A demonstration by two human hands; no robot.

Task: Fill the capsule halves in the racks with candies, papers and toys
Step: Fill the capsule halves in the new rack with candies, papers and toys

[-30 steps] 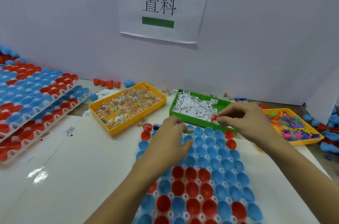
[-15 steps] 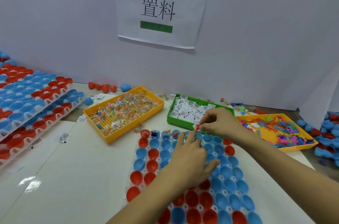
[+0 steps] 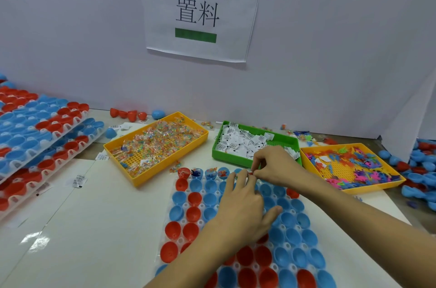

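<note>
Left hand (image 3: 243, 205) palm down over the rack (image 3: 188, 228) on the counter (image 3: 94, 217), fingers straight, fingertips at the far row, holding nothing. Right hand (image 3: 276, 167) just beyond it, fingers curled, pinching a small red toy (image 3: 250, 172) over that row. Candy tray (image 3: 155, 146) left, paper tray (image 3: 254, 144) behind hands, toy tray (image 3: 351, 167) right.

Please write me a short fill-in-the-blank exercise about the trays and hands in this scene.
1. The folded papers lie in the ____ tray.
2. The right hand pinches a small ____ toy over the rack.
3. The candies fill a ____ tray on the left.
4. The left hand rests on the ____.

Missing words: green; red; yellow; rack
</note>
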